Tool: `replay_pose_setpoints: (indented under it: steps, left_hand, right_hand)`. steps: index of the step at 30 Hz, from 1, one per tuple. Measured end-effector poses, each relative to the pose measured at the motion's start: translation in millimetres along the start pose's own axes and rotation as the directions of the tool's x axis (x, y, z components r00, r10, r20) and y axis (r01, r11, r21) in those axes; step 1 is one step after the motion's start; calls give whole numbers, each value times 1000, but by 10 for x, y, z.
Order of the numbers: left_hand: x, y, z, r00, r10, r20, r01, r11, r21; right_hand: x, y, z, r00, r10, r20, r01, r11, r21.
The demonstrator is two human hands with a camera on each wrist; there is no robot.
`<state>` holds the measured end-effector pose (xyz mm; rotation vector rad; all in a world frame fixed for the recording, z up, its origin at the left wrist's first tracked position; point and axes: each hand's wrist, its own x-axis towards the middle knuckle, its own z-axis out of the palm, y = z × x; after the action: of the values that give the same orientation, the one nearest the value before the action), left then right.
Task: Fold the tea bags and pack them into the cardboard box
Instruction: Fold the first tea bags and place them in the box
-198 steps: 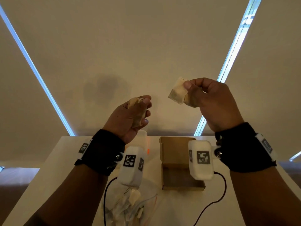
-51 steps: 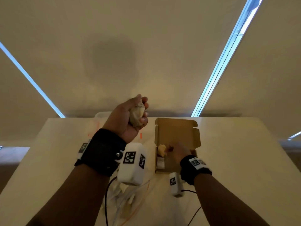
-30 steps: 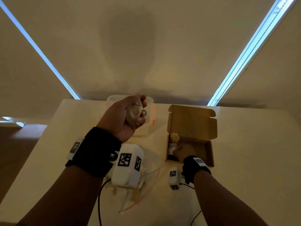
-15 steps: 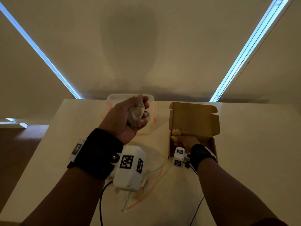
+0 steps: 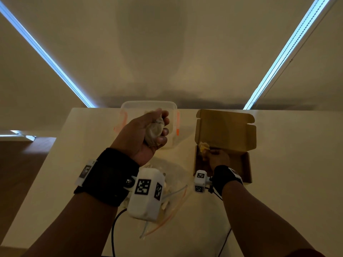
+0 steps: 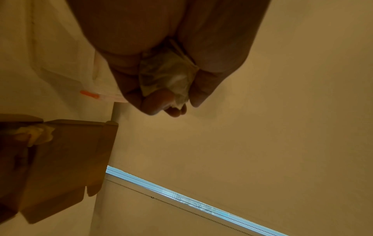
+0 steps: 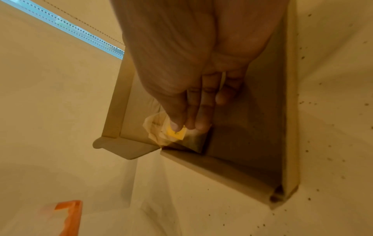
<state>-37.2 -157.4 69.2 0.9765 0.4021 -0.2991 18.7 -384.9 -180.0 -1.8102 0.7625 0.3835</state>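
My left hand (image 5: 161, 131) is raised above the table and grips a crumpled, folded tea bag (image 5: 154, 131) in curled fingers; the left wrist view shows this tea bag (image 6: 165, 75) wrapped by the left hand (image 6: 167, 102). A brown cardboard box (image 5: 246, 168) lies open at the right with its lid (image 5: 225, 129) standing up. My right hand (image 5: 211, 153) reaches into it. In the right wrist view the right hand (image 7: 187, 124) presses a second tea bag (image 7: 157, 132) with a yellow tag into the far left corner of the box (image 7: 222, 169), thumb and fingers straight.
A clear plastic container (image 5: 148, 106) with orange clips stands at the table's far edge behind my left hand. A clear zip bag (image 5: 170, 199) with more tea bags lies under my left wrist. Fine dark specks dot the table (image 7: 327, 143) beside the box.
My right hand has slid forward inside the box, taking its tea bag from the near left part to the far left corner. My left hand has stayed raised with its tea bag.
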Motion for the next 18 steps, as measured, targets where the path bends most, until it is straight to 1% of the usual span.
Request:
replay_pose_setpoints:
  steps: [6,10,12,14,16,17,18]
  left_hand:
    - [44,67,34,1000,0,17,0,1000,-24]
    - [56,133,141,999,-2,40,4,999,-52]
    - [54,162,223,998,-4,61,8,998,-66]
    - [37,193,317,997,-5,74,11,997,-82]
    - [23,232,396,996,-13,89,22,994,-110]
    - [19,255,430,995,-20,96,32,991,-127]
    - [12,284,463,994,-26,102,41,988,-146]
  right_hand:
    - [-21,29,-126,998,31,46,-28,998,-61]
    - [-176,-104,-322,994,18,111,-2,990,-142]
    - [-311,-248,-411,989,-26,146,49,987,-150]
    - [-541,-476,-502,977,-100,188,131,978,-161]
    - [-870,-785,-617,947,-237,217,268,955,-124]
    - [-1091,-967,-684,919,-324,224,349,934,-80]
    - [-1303,-1140,-752,875,-426,230,443,896,-29]
